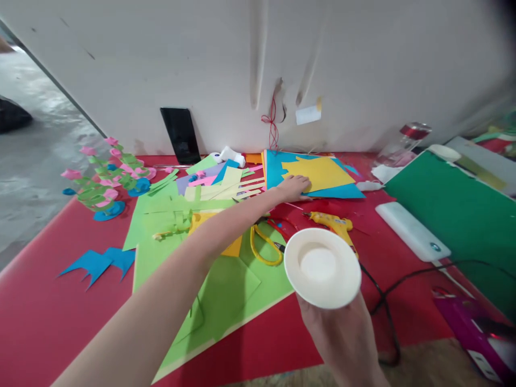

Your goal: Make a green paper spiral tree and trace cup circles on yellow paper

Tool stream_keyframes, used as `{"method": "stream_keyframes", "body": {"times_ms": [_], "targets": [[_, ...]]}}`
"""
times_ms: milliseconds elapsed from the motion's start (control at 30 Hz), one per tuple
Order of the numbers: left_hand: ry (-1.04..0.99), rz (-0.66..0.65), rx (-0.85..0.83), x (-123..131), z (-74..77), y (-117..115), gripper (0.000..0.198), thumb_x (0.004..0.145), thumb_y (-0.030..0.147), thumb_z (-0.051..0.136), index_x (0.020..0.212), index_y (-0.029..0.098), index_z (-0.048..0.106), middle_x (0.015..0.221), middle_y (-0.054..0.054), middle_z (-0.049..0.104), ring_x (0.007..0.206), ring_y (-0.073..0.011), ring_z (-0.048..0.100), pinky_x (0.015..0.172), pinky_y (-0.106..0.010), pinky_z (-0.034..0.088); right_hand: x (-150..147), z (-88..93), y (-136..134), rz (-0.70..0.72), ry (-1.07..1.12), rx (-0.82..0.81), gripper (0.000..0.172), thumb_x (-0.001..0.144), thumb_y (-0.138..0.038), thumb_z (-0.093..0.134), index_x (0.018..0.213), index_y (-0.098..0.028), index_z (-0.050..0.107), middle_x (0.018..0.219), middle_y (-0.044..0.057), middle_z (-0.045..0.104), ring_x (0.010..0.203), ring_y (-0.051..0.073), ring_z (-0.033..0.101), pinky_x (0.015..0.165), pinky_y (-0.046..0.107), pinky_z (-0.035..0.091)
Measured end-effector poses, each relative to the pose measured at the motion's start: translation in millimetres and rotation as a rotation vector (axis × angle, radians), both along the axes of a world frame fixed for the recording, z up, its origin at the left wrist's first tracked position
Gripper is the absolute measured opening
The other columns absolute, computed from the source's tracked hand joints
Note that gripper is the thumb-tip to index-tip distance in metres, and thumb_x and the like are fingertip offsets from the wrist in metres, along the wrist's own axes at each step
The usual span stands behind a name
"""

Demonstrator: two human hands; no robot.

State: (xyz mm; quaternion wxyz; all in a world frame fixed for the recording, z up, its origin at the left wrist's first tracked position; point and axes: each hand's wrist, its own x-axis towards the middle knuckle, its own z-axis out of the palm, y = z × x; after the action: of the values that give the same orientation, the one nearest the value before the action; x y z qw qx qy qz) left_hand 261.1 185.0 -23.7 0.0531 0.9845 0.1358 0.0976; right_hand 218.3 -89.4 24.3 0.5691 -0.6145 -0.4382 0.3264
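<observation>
My left hand (293,188) reaches far forward across the table. Its fingers lie over the near left part of a yellow paper sheet (322,173) with a jagged left edge, the thumb apart from them. Beneath the yellow sheet is a stack of blue paper (357,191). In my right hand (341,333), close to me, is a white paper cup (321,267), its open mouth facing up and its inside showing no contents. Just beyond the cup lie yellow-handled scissors (264,247), a red-handled tool (284,227) and a yellow glue gun (332,221).
Pink-and-green paper flowers on blue bases (108,210) stand at left, near blue cut pieces (94,264). Green sheets (237,306) spread beneath my left arm. A phone (181,135) leans on the wall. At right are a white power bank (413,231), a black cable (385,301) and a green board (455,215).
</observation>
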Motion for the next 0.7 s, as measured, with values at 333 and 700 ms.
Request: {"method": "stream_keyframes", "body": {"times_ms": [333, 700], "targets": [[-0.079, 0.044, -0.134, -15, 15.1, -4, 0.027, 0.086, 0.035, 0.046, 0.098, 0.013, 0.057, 0.095, -0.006, 0.061, 0.085, -0.0163, 0.057, 0.075, -0.034, 0.046, 8, 16.5, -2, -0.087, 0.966, -0.154, 0.042, 0.083, -0.048, 0.031, 0.109, -0.026, 0.056, 0.111, 0.006, 0.058, 0.099, 0.014, 0.058, 0.069, 0.021, 0.053], [-0.503, 0.296, -0.199, -68, 64.8, 10, 0.024, 0.084, 0.023, 0.044, 0.090, 0.013, 0.064, 0.082, -0.005, 0.065, 0.076, -0.0158, 0.058, 0.070, -0.025, 0.041, 2, 21.9, -9, 0.087, 0.751, -0.121, 0.044, 0.084, -0.045, 0.027, 0.105, -0.018, 0.054, 0.099, 0.011, 0.054, 0.077, 0.012, 0.057, 0.037, 0.014, 0.044]]}}
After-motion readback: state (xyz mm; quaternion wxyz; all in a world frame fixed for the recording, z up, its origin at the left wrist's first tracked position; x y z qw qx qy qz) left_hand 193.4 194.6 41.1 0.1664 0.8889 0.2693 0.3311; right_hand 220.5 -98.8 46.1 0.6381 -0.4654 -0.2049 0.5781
